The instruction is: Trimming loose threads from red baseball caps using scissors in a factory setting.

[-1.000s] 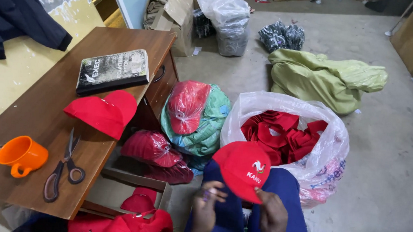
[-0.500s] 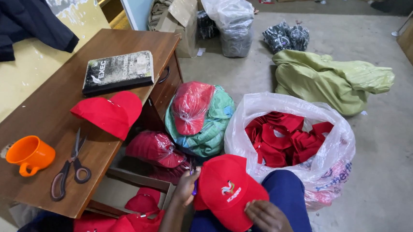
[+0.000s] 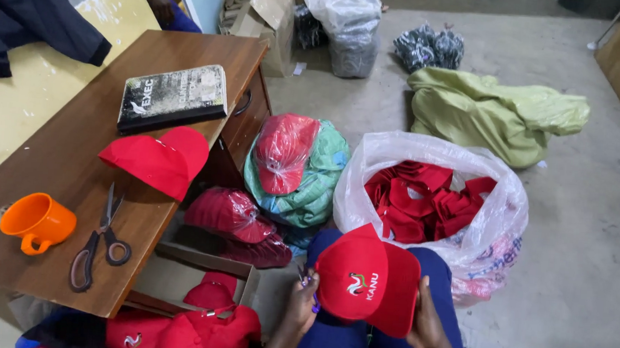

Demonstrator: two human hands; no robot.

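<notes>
Red cloth cap with stitched front emblem (image 3: 366,287), crown up over lap for inspection, left hand (image 3: 302,303) pinching nine-o'clock edge, right hand (image 3: 427,322) grasping three-o'clock brim; clear plastic sack of red caps (image 3: 487,244) at one o'clock.

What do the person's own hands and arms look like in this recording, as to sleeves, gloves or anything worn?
Both the left hand and the right hand are bare: no gloves, and no rings or watch that I can make out. The forearms are uncovered as far as the frame's lower edge, so no sleeves show.
</notes>
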